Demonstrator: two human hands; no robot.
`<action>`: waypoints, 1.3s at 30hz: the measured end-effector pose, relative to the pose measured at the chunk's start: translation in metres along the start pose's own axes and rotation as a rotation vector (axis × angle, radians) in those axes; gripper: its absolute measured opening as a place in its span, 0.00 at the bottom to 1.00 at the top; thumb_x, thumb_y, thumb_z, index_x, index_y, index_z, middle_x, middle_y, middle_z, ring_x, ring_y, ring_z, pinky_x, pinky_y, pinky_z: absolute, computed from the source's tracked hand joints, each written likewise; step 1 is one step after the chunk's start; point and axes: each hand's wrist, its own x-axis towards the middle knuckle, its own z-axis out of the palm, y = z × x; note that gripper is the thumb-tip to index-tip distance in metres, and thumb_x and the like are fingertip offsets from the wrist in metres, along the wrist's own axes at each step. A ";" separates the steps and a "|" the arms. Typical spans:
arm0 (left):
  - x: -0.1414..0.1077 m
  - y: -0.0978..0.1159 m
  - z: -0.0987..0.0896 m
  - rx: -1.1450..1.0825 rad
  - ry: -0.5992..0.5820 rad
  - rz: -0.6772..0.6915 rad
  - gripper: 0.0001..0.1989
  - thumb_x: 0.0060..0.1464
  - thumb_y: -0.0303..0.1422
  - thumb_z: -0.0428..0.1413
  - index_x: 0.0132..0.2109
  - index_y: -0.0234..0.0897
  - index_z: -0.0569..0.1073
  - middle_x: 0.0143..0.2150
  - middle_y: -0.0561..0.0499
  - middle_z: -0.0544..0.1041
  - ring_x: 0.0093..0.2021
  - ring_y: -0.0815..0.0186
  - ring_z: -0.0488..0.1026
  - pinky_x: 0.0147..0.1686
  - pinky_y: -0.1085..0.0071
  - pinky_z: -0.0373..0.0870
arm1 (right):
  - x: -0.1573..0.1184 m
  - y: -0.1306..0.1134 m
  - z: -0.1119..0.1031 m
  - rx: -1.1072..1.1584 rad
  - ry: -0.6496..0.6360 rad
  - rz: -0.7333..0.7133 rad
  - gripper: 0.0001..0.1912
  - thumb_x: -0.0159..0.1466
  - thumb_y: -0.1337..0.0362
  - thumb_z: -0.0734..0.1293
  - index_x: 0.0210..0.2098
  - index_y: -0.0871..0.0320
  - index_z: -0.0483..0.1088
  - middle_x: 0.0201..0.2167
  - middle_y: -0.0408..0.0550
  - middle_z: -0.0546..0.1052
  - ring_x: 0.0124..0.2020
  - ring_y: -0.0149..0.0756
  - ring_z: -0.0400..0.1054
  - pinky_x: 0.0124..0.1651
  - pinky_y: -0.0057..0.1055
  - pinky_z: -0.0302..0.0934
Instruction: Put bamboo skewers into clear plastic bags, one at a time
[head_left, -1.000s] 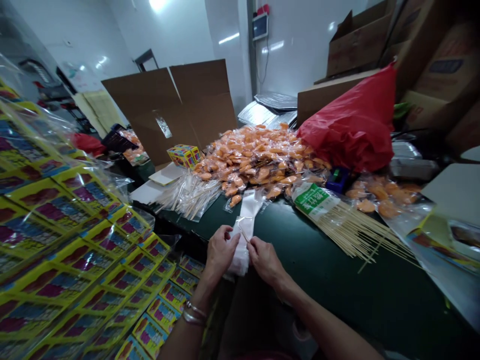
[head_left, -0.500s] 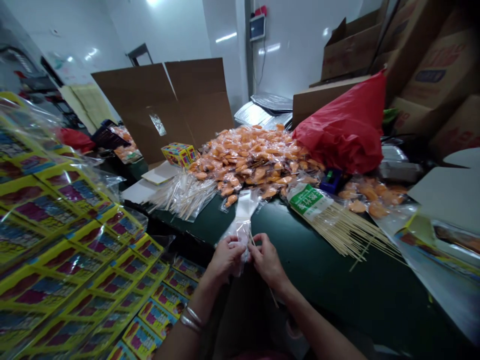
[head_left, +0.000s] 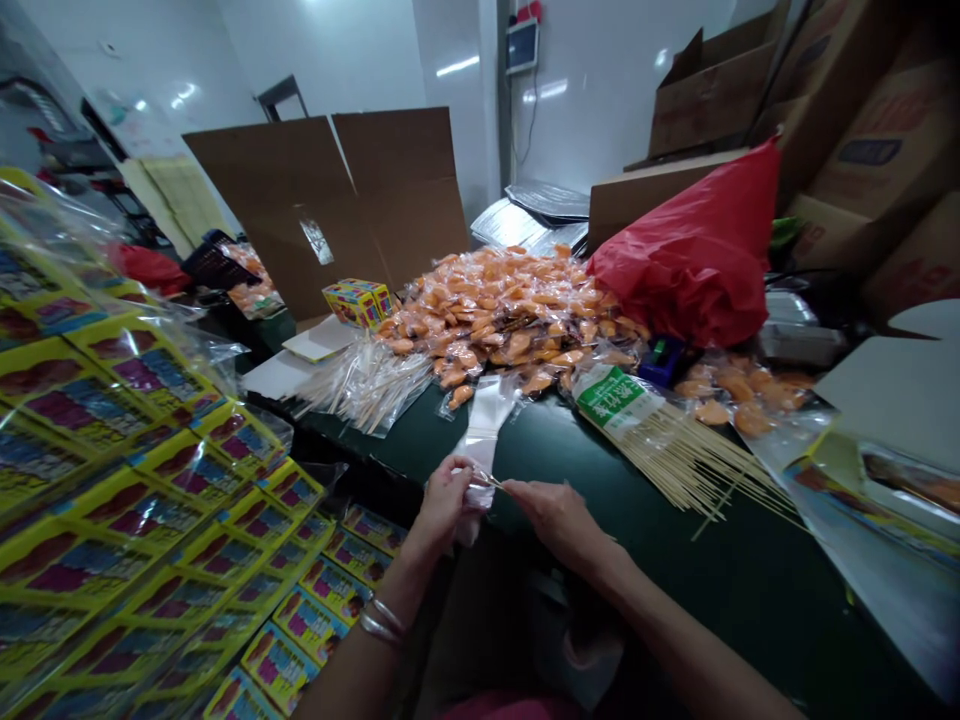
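The person's left hand has its fingers closed around the gathered middle of a clear plastic bag, whose upper end rises loose above the hand and whose lower end hangs just below it. The right hand is beside it, with its fingertips pinched onto a thin wooden stick that runs across to the bag at the left hand. Both hands are over the edge of a long dark green table.

Beyond them lies a large heap of orange pieces in clear wrappers, next to a bundle of pale bamboo skewers with a green-and-white paper label — the skewers fan out across the tabletop. To the left are stacked yellow printed cards under clear plastic, and a crumpled red plastic bag sits against brown cardboard boxes.
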 end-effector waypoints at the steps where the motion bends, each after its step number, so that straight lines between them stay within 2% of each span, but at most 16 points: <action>1: 0.001 0.000 -0.001 0.030 0.010 0.008 0.13 0.42 0.38 0.58 0.33 0.36 0.65 0.26 0.52 0.75 0.22 0.69 0.71 0.18 0.77 0.66 | 0.000 0.001 -0.005 -0.067 -0.038 0.018 0.15 0.68 0.64 0.54 0.44 0.52 0.72 0.31 0.46 0.77 0.31 0.34 0.69 0.32 0.23 0.54; 5: 0.001 0.002 -0.001 0.252 0.014 0.106 0.11 0.46 0.36 0.54 0.37 0.36 0.69 0.29 0.50 0.78 0.25 0.67 0.74 0.20 0.76 0.68 | 0.001 -0.002 -0.016 -0.272 -0.135 0.072 0.16 0.68 0.65 0.53 0.45 0.51 0.70 0.32 0.47 0.76 0.31 0.35 0.70 0.30 0.25 0.52; 11: -0.003 -0.003 0.001 0.538 0.051 0.261 0.11 0.48 0.34 0.55 0.40 0.36 0.70 0.28 0.51 0.79 0.25 0.66 0.74 0.24 0.76 0.68 | 0.005 -0.019 -0.012 -0.394 -0.119 0.141 0.14 0.67 0.68 0.54 0.44 0.51 0.68 0.32 0.47 0.75 0.32 0.38 0.71 0.29 0.27 0.53; 14: -0.003 -0.007 -0.002 0.527 0.077 0.242 0.14 0.46 0.33 0.56 0.42 0.36 0.69 0.25 0.53 0.77 0.24 0.66 0.74 0.23 0.76 0.68 | 0.007 -0.025 -0.008 -0.411 -0.122 0.183 0.13 0.66 0.70 0.54 0.42 0.52 0.67 0.33 0.48 0.75 0.33 0.39 0.72 0.30 0.27 0.54; 18: -0.004 -0.010 -0.006 0.369 0.096 0.178 0.16 0.44 0.34 0.58 0.42 0.35 0.68 0.24 0.54 0.76 0.21 0.67 0.73 0.21 0.75 0.69 | 0.008 -0.028 -0.006 -0.380 -0.144 0.198 0.13 0.65 0.70 0.55 0.43 0.52 0.67 0.34 0.49 0.75 0.35 0.41 0.72 0.31 0.29 0.56; 23: -0.007 -0.011 -0.001 0.210 0.091 0.125 0.27 0.41 0.33 0.61 0.49 0.36 0.63 0.24 0.55 0.77 0.21 0.66 0.74 0.22 0.74 0.70 | 0.017 -0.037 0.000 -0.066 -0.040 0.284 0.14 0.64 0.73 0.55 0.42 0.57 0.69 0.39 0.56 0.73 0.41 0.47 0.70 0.39 0.36 0.57; 26: -0.011 -0.015 0.002 0.059 0.077 0.072 0.35 0.39 0.34 0.64 0.54 0.37 0.58 0.25 0.55 0.77 0.21 0.67 0.74 0.23 0.72 0.71 | 0.026 -0.038 0.006 0.079 -0.011 0.300 0.11 0.63 0.71 0.58 0.42 0.58 0.69 0.39 0.56 0.73 0.42 0.44 0.69 0.42 0.35 0.57; 28: -0.012 -0.018 0.003 -0.010 0.047 0.035 0.37 0.38 0.34 0.65 0.54 0.37 0.57 0.26 0.55 0.77 0.20 0.67 0.73 0.23 0.72 0.71 | 0.030 -0.034 0.012 0.216 0.010 0.310 0.11 0.63 0.70 0.59 0.44 0.58 0.67 0.37 0.53 0.74 0.40 0.41 0.69 0.42 0.33 0.58; 30: -0.013 -0.019 0.003 -0.014 0.027 0.011 0.34 0.37 0.34 0.65 0.51 0.37 0.59 0.25 0.54 0.77 0.20 0.66 0.73 0.22 0.72 0.70 | 0.031 -0.029 0.017 0.388 0.029 0.337 0.14 0.62 0.70 0.59 0.47 0.59 0.65 0.32 0.49 0.74 0.35 0.37 0.69 0.39 0.31 0.60; 33: -0.018 -0.016 0.005 0.088 0.011 0.021 0.21 0.38 0.34 0.64 0.39 0.36 0.64 0.22 0.55 0.75 0.19 0.67 0.71 0.21 0.74 0.68 | 0.026 -0.023 0.023 0.667 0.028 0.407 0.15 0.61 0.69 0.58 0.48 0.61 0.60 0.28 0.44 0.72 0.26 0.32 0.68 0.29 0.28 0.63; 36: -0.031 -0.008 0.012 0.291 -0.009 0.142 0.10 0.43 0.33 0.60 0.28 0.36 0.65 0.19 0.56 0.71 0.19 0.70 0.68 0.21 0.76 0.64 | 0.011 -0.027 0.023 0.870 0.056 0.483 0.13 0.60 0.66 0.59 0.45 0.61 0.58 0.28 0.42 0.70 0.24 0.29 0.67 0.27 0.26 0.63; 39: -0.053 -0.001 0.019 0.480 -0.046 0.268 0.06 0.47 0.31 0.56 0.26 0.36 0.67 0.22 0.55 0.70 0.24 0.70 0.67 0.24 0.77 0.62 | -0.014 -0.041 0.017 1.260 0.177 0.611 0.16 0.56 0.65 0.66 0.42 0.60 0.58 0.31 0.43 0.70 0.26 0.26 0.67 0.30 0.24 0.63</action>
